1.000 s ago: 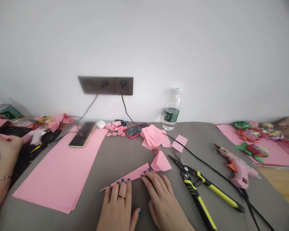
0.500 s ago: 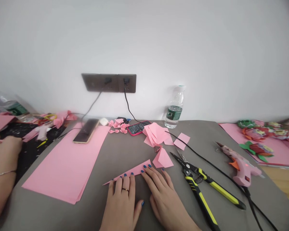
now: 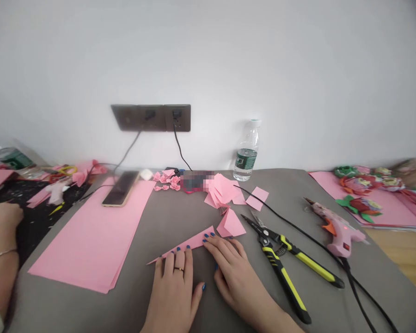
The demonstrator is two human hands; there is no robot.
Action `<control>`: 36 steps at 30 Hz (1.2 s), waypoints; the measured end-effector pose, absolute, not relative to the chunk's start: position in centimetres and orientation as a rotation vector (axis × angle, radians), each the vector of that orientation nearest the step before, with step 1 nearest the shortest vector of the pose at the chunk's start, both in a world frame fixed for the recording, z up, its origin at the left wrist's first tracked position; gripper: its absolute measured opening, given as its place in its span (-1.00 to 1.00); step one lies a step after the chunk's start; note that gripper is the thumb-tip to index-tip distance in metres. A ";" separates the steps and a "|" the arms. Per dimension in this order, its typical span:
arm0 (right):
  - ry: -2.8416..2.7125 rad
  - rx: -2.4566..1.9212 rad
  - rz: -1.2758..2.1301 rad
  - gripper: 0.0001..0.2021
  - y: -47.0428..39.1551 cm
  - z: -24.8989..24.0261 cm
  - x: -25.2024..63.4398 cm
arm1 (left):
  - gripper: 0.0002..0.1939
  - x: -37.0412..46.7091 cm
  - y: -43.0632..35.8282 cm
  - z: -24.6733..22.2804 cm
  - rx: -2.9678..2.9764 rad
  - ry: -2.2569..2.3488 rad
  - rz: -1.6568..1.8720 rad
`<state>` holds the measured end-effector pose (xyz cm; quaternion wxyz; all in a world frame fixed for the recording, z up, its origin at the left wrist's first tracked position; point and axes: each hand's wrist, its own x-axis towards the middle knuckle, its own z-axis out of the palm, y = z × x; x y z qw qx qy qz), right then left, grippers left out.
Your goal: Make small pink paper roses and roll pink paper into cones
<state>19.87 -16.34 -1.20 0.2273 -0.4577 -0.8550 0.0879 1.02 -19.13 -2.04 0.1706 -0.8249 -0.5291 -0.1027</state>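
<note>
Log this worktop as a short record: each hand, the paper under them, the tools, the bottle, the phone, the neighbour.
Left hand: palm down, fingertips on the folded pink strip
Right hand: fingertips at the strip's wide end
Shears: right of the hands, handles spread
Glue gun: beyond the shears, red light showing
Bottle: upright near the wall
Phone: on the pink sheets
Neighbour: another person's hand, far left

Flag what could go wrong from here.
The right hand might brush the shears, which lie with blades apart beside it. The glue gun shows a red light, so its tip may be hot. The uneven press on the folded pink paper could let its uncovered left point shift.
</note>
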 end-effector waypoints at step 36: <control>-2.406 -1.186 0.153 -0.57 -15.2 -1.4 20.3 | -0.54 0.8 -19.0 -1.1 -2.396 -1.508 -0.169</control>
